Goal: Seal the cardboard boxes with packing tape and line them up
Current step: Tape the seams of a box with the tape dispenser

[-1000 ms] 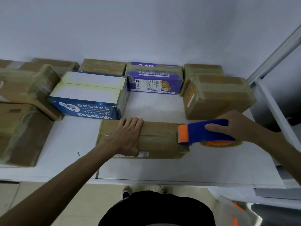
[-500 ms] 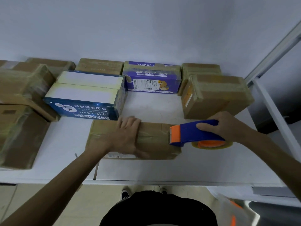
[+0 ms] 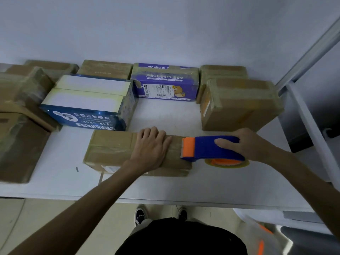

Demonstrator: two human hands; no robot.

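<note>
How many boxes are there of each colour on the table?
Brown boxes: 7 clearly showing; the cut-off left edge may hide more
Blue and white box: 1
Purple box: 1
Total: 9 boxes

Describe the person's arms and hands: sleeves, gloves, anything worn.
The left hand and right hand are bare: no gloves, and no ring, watch or wristband shows. The left forearm and right forearm are bare too, with no sleeve in view.

Boxes (image 3: 88,103) ring the white table (image 3: 165,115), leaving its middle open.
</note>
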